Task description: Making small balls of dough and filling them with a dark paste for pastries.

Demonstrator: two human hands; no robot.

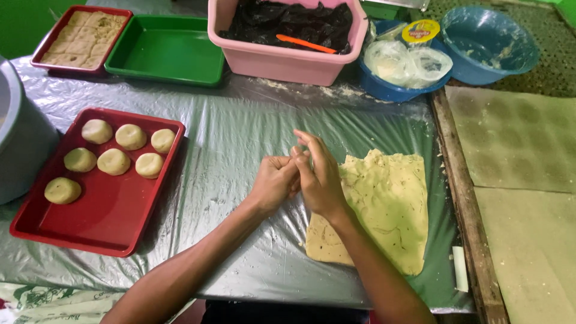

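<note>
Your left hand (275, 183) and right hand (318, 174) meet, fingers curled, apparently pinching a small dough piece, hidden, above the plastic-covered counter (240, 138); the flat, speckled pale-yellow dough sheet (378, 210) lies just right.

Table (240, 138) covered in clear plastic sheeting. Directly on it: flat pale-yellow dough sheet (384, 210), red rectangular plastic tray (90, 231), second red tray (42, 54), green plastic tray (168, 51), pink plastic tub (282, 63), blue plastic bowl (384, 90).

A round tub with a yellow printed lid (420, 31) sits in the blue basin (384, 90).
</note>
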